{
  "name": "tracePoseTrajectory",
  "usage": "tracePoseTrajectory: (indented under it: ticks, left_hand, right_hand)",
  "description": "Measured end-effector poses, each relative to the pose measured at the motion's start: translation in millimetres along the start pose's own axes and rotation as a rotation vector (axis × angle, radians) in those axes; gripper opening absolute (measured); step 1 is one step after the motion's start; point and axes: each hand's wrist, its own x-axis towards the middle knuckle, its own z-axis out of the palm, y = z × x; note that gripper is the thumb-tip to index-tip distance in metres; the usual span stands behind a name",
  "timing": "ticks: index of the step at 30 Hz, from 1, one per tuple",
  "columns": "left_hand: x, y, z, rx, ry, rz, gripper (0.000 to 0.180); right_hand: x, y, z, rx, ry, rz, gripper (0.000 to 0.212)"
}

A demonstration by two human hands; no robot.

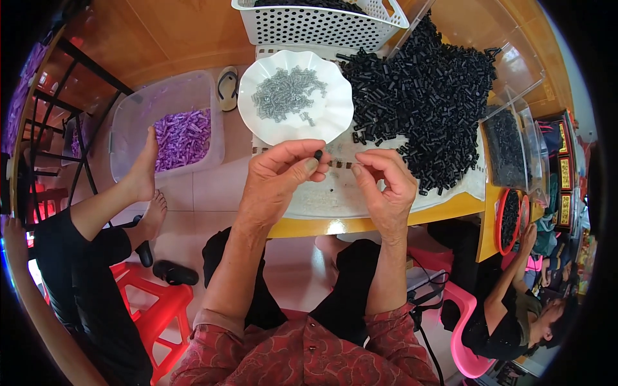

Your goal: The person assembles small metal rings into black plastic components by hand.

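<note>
Over the near part of the cloth-covered table, my left hand (273, 183) is closed, pinching a small black cylindrical piece (318, 154) between thumb and forefinger. A short gap to the right, my right hand (391, 193) is closed too, thumb and fingertip pressed together; whatever lies between them is too small to make out. Just beyond my left hand stands a white scalloped plate (257, 66) bearing a heap of tiny clear pieces (286, 93). A large pile of black cylindrical pieces (425, 90) spreads beyond my right hand.
At the back is a white perforated basket (322, 29). A clear tub (122, 138) of purple pieces sits on the floor at left, by a person's bare feet and a red stool (164, 315). Another person (508, 309) sits at right near a red-rimmed tray (499, 222).
</note>
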Motion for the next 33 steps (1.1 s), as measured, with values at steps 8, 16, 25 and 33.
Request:
tracePoseTrajectory:
  ticks: [8, 16, 25, 33]
  left_hand:
    - [1.0, 10.9, -5.3, -0.047, 0.072, 0.025, 0.025]
    - [-0.4, 13.6, -6.9, -0.028, 0.119, 0.016, 0.022]
    - [0.0, 5.5, -4.9, -0.039, 0.060, -0.003, 0.022]
    - [0.8, -0.9, 1.4, -0.160, 0.018, -0.027, 0.022]
  right_hand:
    - [-5.7, -8.4, 7.9, -0.087, -0.190, 0.061, 0.013]
    - [-7.1, -9.0, 24.9, -0.305, -0.209, -0.006, 0.014]
    - [-7.8, -11.2, 27.1, -0.390, -0.260, -0.020, 0.012]
    - [-10.3, -5.5, 29.4, -0.351, -0.201, -0.005, 0.014]
